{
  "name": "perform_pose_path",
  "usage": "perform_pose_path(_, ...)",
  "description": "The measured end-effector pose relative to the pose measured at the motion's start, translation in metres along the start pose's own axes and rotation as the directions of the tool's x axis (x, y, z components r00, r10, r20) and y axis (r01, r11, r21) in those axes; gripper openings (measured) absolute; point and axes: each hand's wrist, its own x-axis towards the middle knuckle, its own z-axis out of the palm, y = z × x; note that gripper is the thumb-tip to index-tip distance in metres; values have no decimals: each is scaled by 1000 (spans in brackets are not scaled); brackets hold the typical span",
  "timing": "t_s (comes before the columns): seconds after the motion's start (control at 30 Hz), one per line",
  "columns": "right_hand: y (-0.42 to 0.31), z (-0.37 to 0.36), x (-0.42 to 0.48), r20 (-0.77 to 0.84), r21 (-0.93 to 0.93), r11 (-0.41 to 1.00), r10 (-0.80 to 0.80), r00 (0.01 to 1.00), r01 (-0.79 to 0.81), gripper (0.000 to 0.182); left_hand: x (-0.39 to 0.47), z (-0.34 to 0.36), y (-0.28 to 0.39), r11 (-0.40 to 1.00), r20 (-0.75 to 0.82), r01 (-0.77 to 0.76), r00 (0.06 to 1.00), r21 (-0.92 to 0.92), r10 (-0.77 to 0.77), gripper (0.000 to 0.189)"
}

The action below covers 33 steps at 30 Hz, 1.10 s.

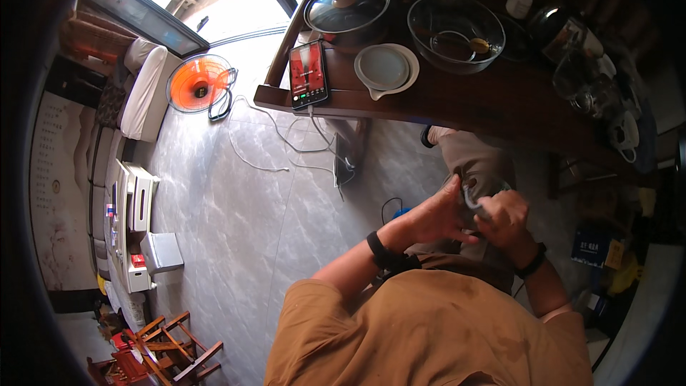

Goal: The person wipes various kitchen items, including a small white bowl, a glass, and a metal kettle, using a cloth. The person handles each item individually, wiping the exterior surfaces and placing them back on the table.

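Above my lap, my left hand (437, 217) is turned palm inward, its thumb and fingers spread. Close beside it, my right hand (504, 217) has its fingers curled around a small grey curved thing (471, 198), blurred and partly hidden; its kind cannot be told. One end of this thing comes near my left thumb, and whether my left hand touches it is unclear. Both hands are below the front edge of a dark wooden table (471, 107), over my brown trousers (466, 158).
On the table are a lidded pot (347, 10), a phone (308, 72), a small pouring bowl (381, 67) and a large glass bowl (455, 32). Glassware (584, 86) crowds the right end. A white cable (278, 139) trails onto the floor. An orange-lit heater (201, 84) stands further left.
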Motion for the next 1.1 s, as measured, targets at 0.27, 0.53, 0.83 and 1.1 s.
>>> perform_pose_path(0.27,-5,-6,13,-91,49,999,-11,996,16,25,7,2,0,978,73,-16,997,-210,32,75)
perform_pose_path(0.53,-11,-3,22,-95,105,992,73,993,-63,28,9,13,15,978,26,-209,978,5,209,82)
perform_pose_path(0.83,-7,-23,12,52,472,626,683,728,-621,24,6,5,25,837,-100,-350,899,421,426,94)
perform_pose_path(1.1,6,-23,24,231,516,504,697,679,-692,20,8,6,19,792,-92,-372,878,484,469,102)
